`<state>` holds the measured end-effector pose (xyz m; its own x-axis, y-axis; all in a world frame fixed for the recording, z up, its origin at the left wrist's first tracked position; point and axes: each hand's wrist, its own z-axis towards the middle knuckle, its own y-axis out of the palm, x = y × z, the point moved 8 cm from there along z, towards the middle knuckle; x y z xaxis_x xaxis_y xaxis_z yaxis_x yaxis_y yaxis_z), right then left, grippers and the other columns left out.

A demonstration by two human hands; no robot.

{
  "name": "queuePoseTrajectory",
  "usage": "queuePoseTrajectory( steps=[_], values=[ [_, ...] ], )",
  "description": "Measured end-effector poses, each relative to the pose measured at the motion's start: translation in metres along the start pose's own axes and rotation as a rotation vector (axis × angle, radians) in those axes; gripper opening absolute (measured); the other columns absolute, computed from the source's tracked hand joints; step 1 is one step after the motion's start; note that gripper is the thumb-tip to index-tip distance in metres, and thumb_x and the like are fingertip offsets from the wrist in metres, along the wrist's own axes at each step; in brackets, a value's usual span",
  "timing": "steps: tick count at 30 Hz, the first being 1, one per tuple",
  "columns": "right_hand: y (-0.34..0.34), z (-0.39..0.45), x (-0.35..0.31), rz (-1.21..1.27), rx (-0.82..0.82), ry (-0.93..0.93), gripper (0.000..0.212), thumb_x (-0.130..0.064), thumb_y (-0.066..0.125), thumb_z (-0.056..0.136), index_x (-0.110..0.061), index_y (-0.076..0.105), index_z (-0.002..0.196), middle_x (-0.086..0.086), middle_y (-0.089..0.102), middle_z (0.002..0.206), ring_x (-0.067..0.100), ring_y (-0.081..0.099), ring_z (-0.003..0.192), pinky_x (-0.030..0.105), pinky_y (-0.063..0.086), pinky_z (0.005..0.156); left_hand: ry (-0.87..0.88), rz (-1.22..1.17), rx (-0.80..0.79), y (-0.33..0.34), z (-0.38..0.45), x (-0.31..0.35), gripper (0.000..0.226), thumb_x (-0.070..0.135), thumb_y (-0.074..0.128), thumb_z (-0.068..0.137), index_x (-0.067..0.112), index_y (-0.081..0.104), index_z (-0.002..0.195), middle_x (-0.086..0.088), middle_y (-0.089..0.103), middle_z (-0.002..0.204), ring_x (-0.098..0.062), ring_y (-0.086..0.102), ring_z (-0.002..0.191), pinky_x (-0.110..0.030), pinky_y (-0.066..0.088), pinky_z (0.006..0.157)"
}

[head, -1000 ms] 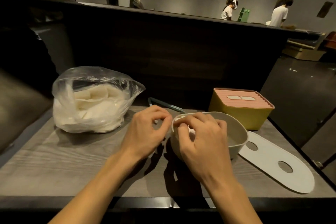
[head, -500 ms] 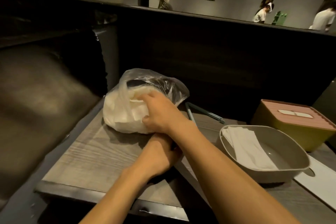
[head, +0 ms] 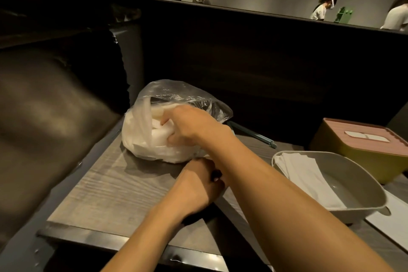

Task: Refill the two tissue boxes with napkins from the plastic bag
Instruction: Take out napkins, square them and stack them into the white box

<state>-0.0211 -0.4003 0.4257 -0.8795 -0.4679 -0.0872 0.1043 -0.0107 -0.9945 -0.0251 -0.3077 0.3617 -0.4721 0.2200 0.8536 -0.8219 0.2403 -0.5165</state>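
On a wooden table (head: pixel 114 185), the right hand (head: pixel 189 127) reaches into a clear plastic bag (head: pixel 167 99) and grips a stack of white napkins (head: pixel 159 133). The left hand (head: pixel 196 185) rests below it, fingers hidden, so its grip is unclear. An open grey box (head: pixel 353 203) holding napkins sits right, beside a lidded yellow box (head: pixel 344 146).

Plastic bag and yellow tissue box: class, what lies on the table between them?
In the head view, a thin blue-green rod lies on the table between the plastic bag and the yellow tissue box.
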Motion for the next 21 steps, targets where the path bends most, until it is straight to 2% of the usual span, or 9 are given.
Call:
queuePoseTrajectory(
  steps=[2,5,7,9,12,15,18,21],
  values=[
    [-0.003,-0.001,-0.002,0.034,0.044,-0.016,0.041,-0.025,0.071,0.089,-0.030,0.067,0.130,0.001,0.063,0.127,0.020,0.054,0.108,0.035,0.044,0.082,0.035,0.021,-0.017,0.000,-0.003,0.006,0.039,0.007,0.059,0.091,0.026,0.043,0.060,-0.012,0.055,0.072,-0.053,0.061,0.089,-0.059,0.050,0.081],
    [-0.005,-0.002,-0.003,0.096,0.125,-0.024,0.029,-0.015,0.066,0.089,-0.025,0.075,0.115,0.001,0.069,0.112,0.023,0.060,0.107,0.036,0.050,0.084,0.069,0.004,-0.020,0.001,-0.004,0.011,0.015,0.036,0.051,0.075,0.027,0.047,0.063,-0.014,0.061,0.073,-0.045,0.064,0.082,-0.053,0.053,0.075],
    [-0.006,-0.004,-0.003,0.127,0.162,-0.017,0.024,-0.012,0.065,0.088,-0.022,0.078,0.107,0.000,0.068,0.100,0.023,0.062,0.099,0.034,0.047,0.076,0.080,0.019,-0.008,0.003,0.000,0.005,0.026,0.052,0.046,0.066,0.026,0.051,0.067,-0.014,0.066,0.075,-0.039,0.065,0.079,-0.051,0.055,0.073],
    [-0.012,-0.010,-0.001,0.160,0.231,-0.005,0.021,-0.016,0.066,0.089,-0.023,0.078,0.104,0.000,0.067,0.096,0.024,0.063,0.095,0.037,0.049,0.075,0.068,0.012,-0.016,0.004,-0.001,0.002,0.038,0.057,0.043,0.062,0.023,0.056,0.072,-0.012,0.067,0.076,-0.034,0.066,0.076,-0.049,0.057,0.071],
    [-0.029,-0.029,0.003,0.149,0.447,0.018,0.019,-0.023,0.066,0.089,-0.026,0.079,0.102,-0.001,0.070,0.100,0.023,0.062,0.099,0.042,0.053,0.081,0.044,-0.019,-0.019,0.003,-0.001,-0.004,0.038,0.054,0.051,0.068,0.020,0.060,0.082,-0.005,0.068,0.080,-0.027,0.068,0.078,-0.049,0.058,0.073],
    [-0.043,-0.054,0.008,0.178,0.596,0.017,0.021,-0.027,0.068,0.090,-0.024,0.077,0.109,-0.001,0.066,0.114,0.019,0.058,0.109,0.039,0.048,0.090,0.091,-0.075,-0.048,0.004,-0.004,0.004,0.015,0.032,0.060,0.082,0.024,0.069,0.091,0.002,0.073,0.086,-0.017,0.071,0.084,-0.049,0.060,0.077],
    [-0.044,-0.078,0.023,0.449,0.627,0.105,0.012,-0.024,0.067,0.091,-0.024,0.074,0.101,-0.010,0.069,0.093,0.009,0.063,0.088,0.035,0.053,0.078,0.065,-0.156,-0.037,0.002,-0.007,0.007,0.010,0.020,0.066,0.093,0.022,0.074,0.099,0.002,0.077,0.093,-0.017,0.074,0.091,-0.048,0.060,0.085],
    [-0.036,-0.110,0.039,0.817,0.678,0.204,0.010,-0.018,0.067,0.093,-0.024,0.074,0.096,-0.008,0.069,0.083,0.009,0.065,0.082,0.031,0.054,0.071,0.000,-0.227,-0.021,0.001,-0.005,-0.002,0.013,0.018,0.067,0.098,0.021,0.075,0.088,0.001,0.075,0.077,-0.018,0.071,0.071,-0.039,0.057,0.069]
  ],
)
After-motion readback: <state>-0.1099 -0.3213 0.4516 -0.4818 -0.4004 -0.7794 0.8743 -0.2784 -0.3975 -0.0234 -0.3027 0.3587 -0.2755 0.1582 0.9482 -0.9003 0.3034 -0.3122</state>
